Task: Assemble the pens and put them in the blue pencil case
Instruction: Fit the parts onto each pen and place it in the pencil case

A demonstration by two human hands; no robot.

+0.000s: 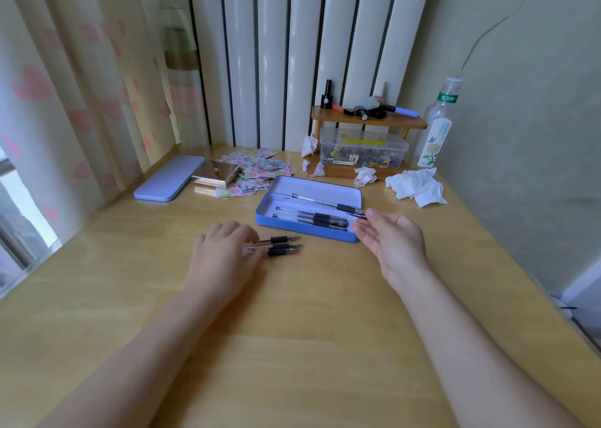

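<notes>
The blue pencil case [302,229] lies open in the middle of the desk. Two capped black-grip pens [320,221] lie along its floor. A third pen [325,204] slants across it, its dark end resting on the right rim. My right hand [393,242] hovers palm-up at the case's right end, fingers apart, fingertips just beside that pen's end. Three loose pens [283,245] lie on the desk in front of the case, tips pointing right. My left hand [224,252] lies palm-down over their clear barrels, fingers curled onto them.
A pale blue tin lid [166,182] lies at the back left beside a shiny gold box [216,174] and scattered stickers [260,170]. Behind the case are crumpled tissues [416,185], a clear storage box [364,151] under a small wooden shelf [367,120], and a bottle [437,125].
</notes>
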